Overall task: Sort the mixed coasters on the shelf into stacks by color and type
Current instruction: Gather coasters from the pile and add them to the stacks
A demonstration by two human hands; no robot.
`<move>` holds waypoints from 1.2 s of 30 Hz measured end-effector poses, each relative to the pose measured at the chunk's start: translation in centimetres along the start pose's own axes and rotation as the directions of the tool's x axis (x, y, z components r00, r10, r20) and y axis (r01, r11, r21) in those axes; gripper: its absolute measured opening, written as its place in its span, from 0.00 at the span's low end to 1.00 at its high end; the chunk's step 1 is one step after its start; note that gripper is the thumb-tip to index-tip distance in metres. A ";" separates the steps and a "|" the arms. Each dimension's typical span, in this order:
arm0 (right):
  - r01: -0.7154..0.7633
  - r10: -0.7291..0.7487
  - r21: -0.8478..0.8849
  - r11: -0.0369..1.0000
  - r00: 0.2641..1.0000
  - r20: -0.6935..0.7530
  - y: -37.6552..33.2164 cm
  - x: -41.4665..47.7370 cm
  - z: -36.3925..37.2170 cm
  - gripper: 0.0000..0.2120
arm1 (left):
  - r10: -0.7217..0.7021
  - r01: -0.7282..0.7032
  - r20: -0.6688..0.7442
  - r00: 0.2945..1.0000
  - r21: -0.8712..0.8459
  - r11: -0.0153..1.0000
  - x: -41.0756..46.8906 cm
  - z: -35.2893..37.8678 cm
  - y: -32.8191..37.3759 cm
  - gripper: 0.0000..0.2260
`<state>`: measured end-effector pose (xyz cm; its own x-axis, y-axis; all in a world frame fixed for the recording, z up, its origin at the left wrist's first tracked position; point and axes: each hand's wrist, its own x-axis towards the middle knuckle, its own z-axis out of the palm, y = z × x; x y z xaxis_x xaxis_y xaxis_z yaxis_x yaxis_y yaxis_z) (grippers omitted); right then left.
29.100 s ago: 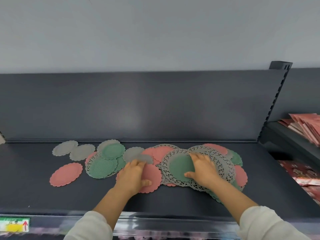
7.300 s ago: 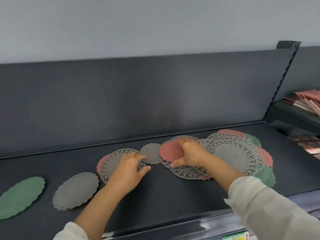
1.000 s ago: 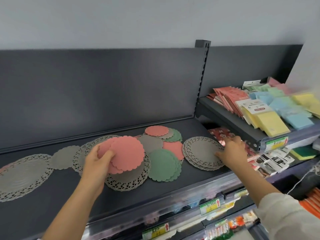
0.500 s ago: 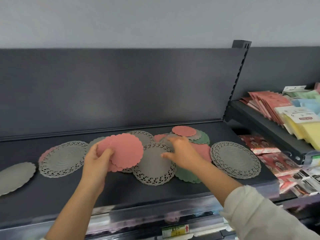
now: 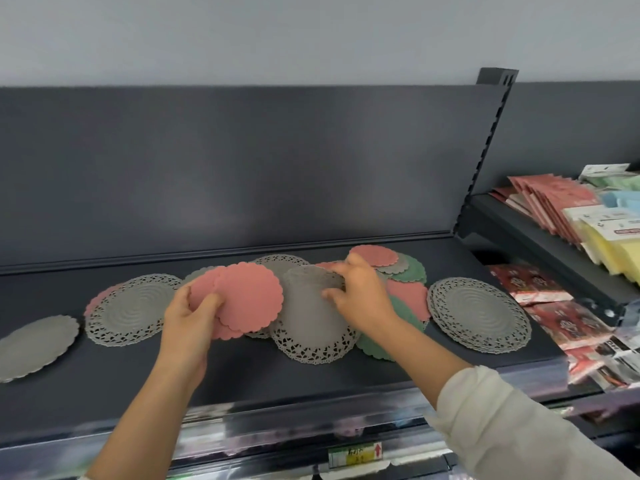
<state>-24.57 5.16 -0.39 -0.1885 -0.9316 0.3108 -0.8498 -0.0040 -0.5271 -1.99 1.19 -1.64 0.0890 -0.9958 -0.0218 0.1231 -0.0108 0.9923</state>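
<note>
My left hand (image 5: 188,318) holds a small fan of pink scalloped coasters (image 5: 247,299) above the dark shelf (image 5: 242,372). My right hand (image 5: 360,296) pinches the far edge of a grey lace doily (image 5: 311,327) in the middle pile and tilts it up. Behind and under it lie pink coasters (image 5: 374,256), green coasters (image 5: 408,271) and more grey ones. A stack of grey lace doilies (image 5: 479,315) sits at the right. Another grey lace doily (image 5: 130,310) lies at the left over a pink coaster, with a plain grey scalloped coaster (image 5: 33,346) further left.
The shelf's dark back panel (image 5: 242,168) rises behind the coasters. To the right, a neighbouring shelf (image 5: 540,244) carries red packets and yellow and blue sponge packs (image 5: 606,233). Red packets (image 5: 554,306) lie below it. A price label (image 5: 355,453) sits on the front rail.
My right hand has taken the far edge of the grey lace doily in the middle pile and lifted it. My left hand keeps holding the pink coasters.
</note>
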 end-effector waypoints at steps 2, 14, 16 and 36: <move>-0.021 0.030 0.094 0.995 0.995 -0.100 0.9 -0.3 -1.9 0.10 | 0.008 -0.008 0.021 1.000 -0.004 1.000 0.1 0.7 -0.1 0.11; -0.559 0.588 0.189 0.808 0.736 -0.336 13.6 -5.7 -13.0 0.19 | -0.043 0.038 0.176 0.983 0.033 0.999 -1.2 7.1 -1.1 0.13; -0.622 0.595 0.005 0.783 0.747 -0.296 14.7 -6.8 -13.0 0.23 | -0.047 0.039 0.202 0.978 0.045 0.998 -1.6 8.1 -1.1 0.13; -0.221 0.303 -0.279 0.935 0.905 0.299 7.1 -2.4 -4.1 0.46 | -0.030 0.021 0.094 0.995 0.089 0.996 -2.3 4.7 -0.2 0.10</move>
<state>-32.14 8.87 -1.69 -0.2813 -0.9527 -0.1149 -0.8896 0.3038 -0.3411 -6.84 3.01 -1.21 -0.0077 -0.9992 -0.0397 0.0368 -0.0400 0.9985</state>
